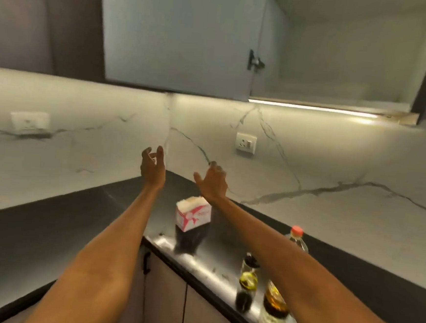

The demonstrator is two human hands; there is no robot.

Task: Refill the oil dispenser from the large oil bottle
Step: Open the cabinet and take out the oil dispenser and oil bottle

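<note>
The small oil dispenser (248,278) with a black top stands near the front edge of the black counter (49,220), a little oil in it. Behind it stands the large oil bottle (297,238) with a red cap, mostly hidden behind my right forearm. Another glass bottle (273,302) with amber liquid shows under that forearm. Both arms are stretched out and raised above the counter corner. My left hand (152,168) and my right hand (213,180) hold nothing, fingers loosely bent, palms facing each other, well away from the bottles.
A white and pink carton (193,213) stands on the counter below my hands. An open wall cupboard (316,67) with its door (178,36) swung out hangs overhead. Wall sockets (245,143) sit on the marble backsplash. Lower cabinet doors (165,297) lie beneath the counter.
</note>
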